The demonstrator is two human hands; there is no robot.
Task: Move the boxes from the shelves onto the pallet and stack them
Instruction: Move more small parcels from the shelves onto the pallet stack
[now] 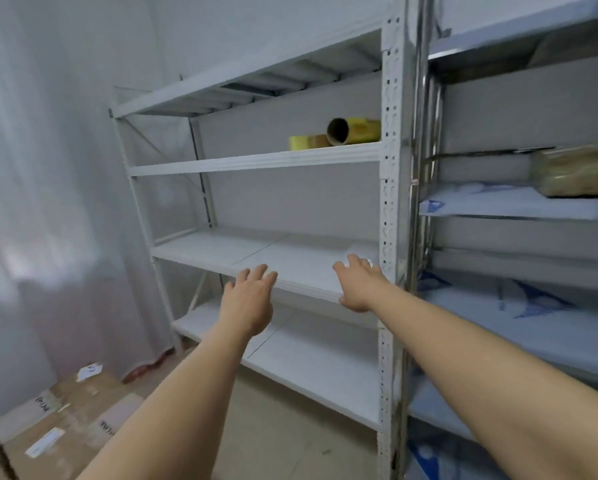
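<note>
Our two bare forearms fill the lower frame, reaching up and forward toward the white metal shelving unit (256, 161). At the end of the left arm, our left hand (247, 299) is released, fingers straight and slightly spread, pointing at the front edge of the third shelf board (290, 258); whether the fingertips touch that edge we cannot tell. To its right, our right hand (358, 284) is likewise open and grasps nothing, its fingers lying over the board's front edge beside the perforated upright (391, 202), the thumb below the lip.

Well below and left of the left hand, down by the elbow, the cardboard boxes (69, 420) sit low on the floor side, stacked close together, their long sides running away from us toward the curtain (48, 168), white labels (44, 441) facing up. What they rest on is hidden.

Above both hands, one shelf higher, yellow tape rolls (353, 131) lie on their sides, one open core facing us. Right of the right hand stands a second rack (519, 209) carrying brown wrapped packets (574, 174) and white sheeting with blue print (532, 303)
</note>
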